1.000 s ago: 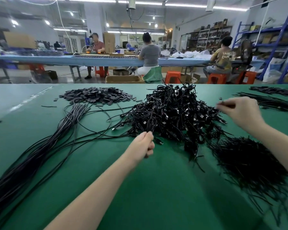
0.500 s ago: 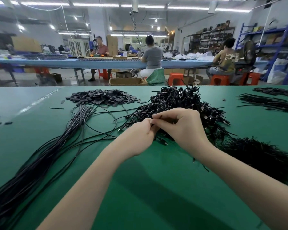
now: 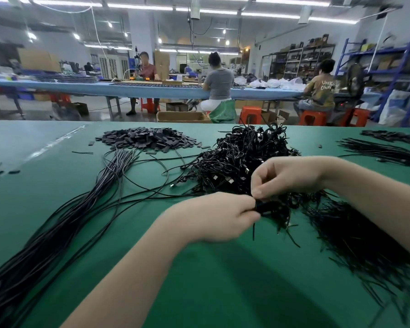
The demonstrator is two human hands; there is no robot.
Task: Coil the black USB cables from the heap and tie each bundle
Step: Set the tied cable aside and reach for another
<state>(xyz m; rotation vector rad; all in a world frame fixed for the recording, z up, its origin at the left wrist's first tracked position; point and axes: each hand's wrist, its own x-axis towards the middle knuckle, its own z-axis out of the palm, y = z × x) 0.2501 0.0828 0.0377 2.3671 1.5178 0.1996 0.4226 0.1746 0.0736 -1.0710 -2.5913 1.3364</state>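
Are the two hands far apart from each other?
No, the left hand and right hand meet over one small black bundle at the near edge of the heap.

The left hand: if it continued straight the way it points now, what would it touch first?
The left hand points right, toward the right hand, whose fingertips it almost touches. It would probably meet them first, though depth is unclear.

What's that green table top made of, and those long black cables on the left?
The table top looks like a matte green mat, maybe rubber or vinyl: soft sheen, no grain. The long cables look rubber- or plastic-jacketed: smooth, faintly glossy, bending limply.
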